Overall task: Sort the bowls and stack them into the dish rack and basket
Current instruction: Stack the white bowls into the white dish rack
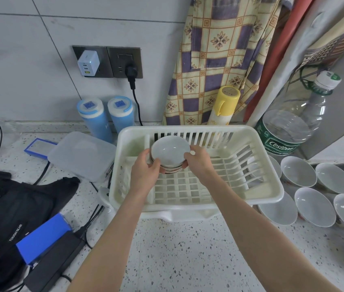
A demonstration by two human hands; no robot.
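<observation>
Against the tiled wall, on my speckled table (177,249), both hands (145,167) (200,163) grasp stacked bowls (170,153) over the dish rack (268,186), loose bowls (314,205) crowding its right edge.

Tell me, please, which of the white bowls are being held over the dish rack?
The small stack of bowls, gripped by the left hand and right hand inside the dish rack; the others sit loose on the counter at right.

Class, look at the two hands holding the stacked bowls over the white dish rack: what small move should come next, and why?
Probably lower the stack of bowls onto the dish rack floor. The left hand and right hand grip it from both sides above the rack's back left corner, and the grid below looks bare.
</observation>
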